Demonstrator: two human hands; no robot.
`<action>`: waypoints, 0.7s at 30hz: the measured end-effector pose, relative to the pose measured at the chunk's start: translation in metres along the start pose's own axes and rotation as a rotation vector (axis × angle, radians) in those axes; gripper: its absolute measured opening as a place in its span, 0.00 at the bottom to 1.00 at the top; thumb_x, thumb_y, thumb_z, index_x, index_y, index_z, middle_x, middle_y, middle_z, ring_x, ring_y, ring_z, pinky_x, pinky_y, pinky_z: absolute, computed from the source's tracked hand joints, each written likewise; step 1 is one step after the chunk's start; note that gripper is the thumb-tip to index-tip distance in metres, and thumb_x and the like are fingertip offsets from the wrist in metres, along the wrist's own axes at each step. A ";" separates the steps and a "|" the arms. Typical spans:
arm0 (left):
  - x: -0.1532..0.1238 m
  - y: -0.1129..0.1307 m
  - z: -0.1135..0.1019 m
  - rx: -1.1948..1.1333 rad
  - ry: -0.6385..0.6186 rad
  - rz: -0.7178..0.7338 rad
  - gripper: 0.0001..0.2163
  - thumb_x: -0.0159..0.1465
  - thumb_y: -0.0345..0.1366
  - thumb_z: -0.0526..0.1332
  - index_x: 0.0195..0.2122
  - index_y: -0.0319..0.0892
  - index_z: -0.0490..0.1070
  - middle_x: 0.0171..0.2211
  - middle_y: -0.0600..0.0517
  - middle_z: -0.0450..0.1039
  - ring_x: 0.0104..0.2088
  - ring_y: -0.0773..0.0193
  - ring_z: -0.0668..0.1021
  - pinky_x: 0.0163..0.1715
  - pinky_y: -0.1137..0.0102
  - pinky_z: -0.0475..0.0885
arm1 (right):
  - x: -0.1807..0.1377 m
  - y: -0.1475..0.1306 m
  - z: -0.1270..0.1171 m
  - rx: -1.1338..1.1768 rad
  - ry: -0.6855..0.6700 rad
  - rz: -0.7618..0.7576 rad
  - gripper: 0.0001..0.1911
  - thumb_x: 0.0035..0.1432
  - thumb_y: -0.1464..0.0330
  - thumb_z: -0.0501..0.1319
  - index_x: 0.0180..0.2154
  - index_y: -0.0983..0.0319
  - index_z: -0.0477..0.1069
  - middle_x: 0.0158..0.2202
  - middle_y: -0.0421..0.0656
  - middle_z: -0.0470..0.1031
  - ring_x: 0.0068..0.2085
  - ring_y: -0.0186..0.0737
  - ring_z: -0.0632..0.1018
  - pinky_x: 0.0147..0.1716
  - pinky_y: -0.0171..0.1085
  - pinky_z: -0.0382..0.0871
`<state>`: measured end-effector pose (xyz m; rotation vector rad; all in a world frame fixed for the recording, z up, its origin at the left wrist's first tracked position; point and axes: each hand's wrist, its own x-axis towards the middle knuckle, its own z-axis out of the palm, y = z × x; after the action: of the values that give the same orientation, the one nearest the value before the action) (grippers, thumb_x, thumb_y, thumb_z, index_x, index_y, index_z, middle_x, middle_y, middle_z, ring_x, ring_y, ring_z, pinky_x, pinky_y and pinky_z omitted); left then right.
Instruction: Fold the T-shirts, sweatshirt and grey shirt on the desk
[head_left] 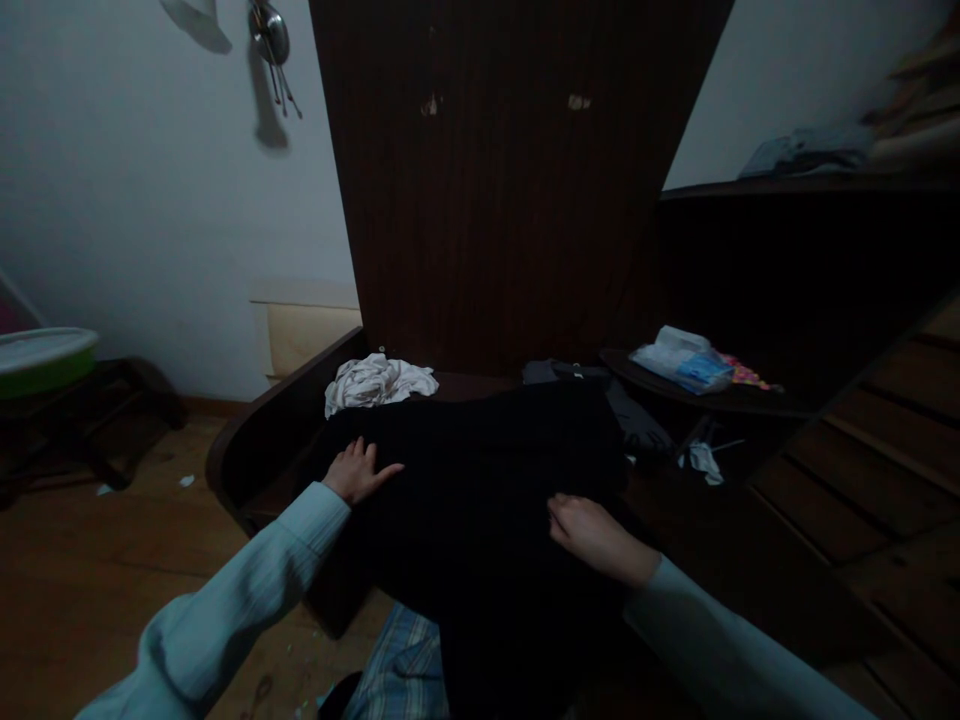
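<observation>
A black garment [487,480] lies spread over a dark wooden bed frame [255,420] in front of me. My left hand [358,470] rests flat on its left edge with fingers stretched out. My right hand [592,535] lies on the garment's right part with fingers curled down into the cloth; whether it pinches the fabric is hard to tell. Both arms wear pale blue sleeves. A crumpled white cloth [375,382] sits just beyond the garment at the back left.
A tall dark wooden panel [510,180] stands behind. A small shelf [697,395] at right holds a plastic packet [679,358]. Grey clothes [585,375] lie behind the garment. A green-rimmed basin [41,355] sits on a stool at left. Checked fabric [409,660] is below.
</observation>
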<state>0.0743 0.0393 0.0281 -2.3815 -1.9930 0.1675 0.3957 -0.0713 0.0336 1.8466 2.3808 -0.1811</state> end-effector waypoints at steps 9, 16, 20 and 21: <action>-0.022 0.025 -0.004 -0.037 0.033 0.068 0.30 0.60 0.52 0.47 0.55 0.31 0.58 0.57 0.35 0.55 0.56 0.45 0.60 0.50 0.60 0.61 | -0.012 0.020 -0.015 -0.026 -0.020 0.066 0.14 0.47 0.73 0.56 0.38 0.71 0.69 0.44 0.57 0.69 0.45 0.48 0.71 0.43 0.38 0.63; -0.041 0.029 0.028 -0.179 0.217 0.204 0.26 0.60 0.50 0.49 0.51 0.35 0.62 0.56 0.40 0.59 0.57 0.50 0.60 0.52 0.60 0.60 | -0.005 0.022 -0.007 -0.062 -0.001 -0.001 0.15 0.52 0.78 0.48 0.39 0.72 0.69 0.41 0.55 0.72 0.43 0.44 0.73 0.44 0.37 0.64; -0.041 0.020 0.023 -0.196 0.214 0.245 0.22 0.61 0.49 0.49 0.46 0.36 0.66 0.53 0.40 0.62 0.55 0.54 0.64 0.52 0.64 0.62 | -0.013 0.011 0.000 -0.047 -0.022 -0.082 0.14 0.51 0.77 0.49 0.37 0.70 0.69 0.39 0.54 0.72 0.40 0.43 0.74 0.40 0.36 0.64; -0.041 0.019 0.018 -0.194 0.197 0.250 0.21 0.61 0.48 0.48 0.44 0.36 0.66 0.52 0.41 0.64 0.53 0.55 0.66 0.50 0.65 0.63 | -0.016 0.006 0.000 -0.036 -0.037 -0.127 0.13 0.50 0.77 0.49 0.36 0.70 0.69 0.38 0.53 0.73 0.38 0.42 0.74 0.39 0.35 0.64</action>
<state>0.0836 -0.0048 0.0112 -2.6386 -1.6933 -0.2574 0.4054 -0.0855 0.0361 1.6627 2.4603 -0.1818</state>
